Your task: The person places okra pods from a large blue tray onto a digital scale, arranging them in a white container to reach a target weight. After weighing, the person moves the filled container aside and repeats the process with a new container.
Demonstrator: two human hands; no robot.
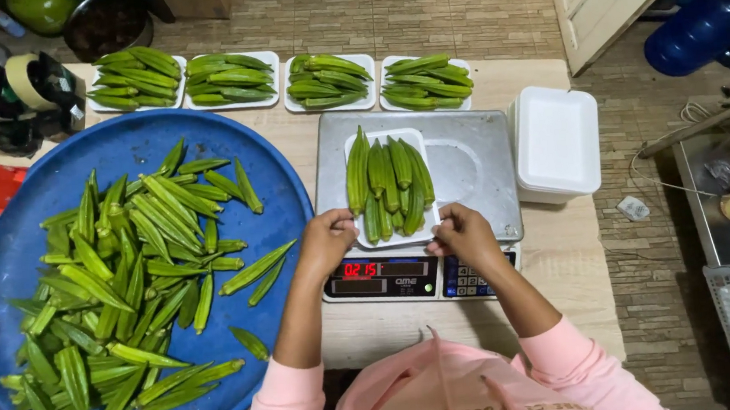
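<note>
White foam tray of okra sits on steel scale | left hand and right hand each pinch its near edge | risk: uneven pull tips pods onto surface

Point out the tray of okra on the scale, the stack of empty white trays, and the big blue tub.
Tray of okra (390, 187), head view: on the okra pods mid-tray.
Stack of empty white trays (556, 140), head view: centre of the top tray.
Blue tub (131, 150), head view: bare floor near its far rim.
</note>
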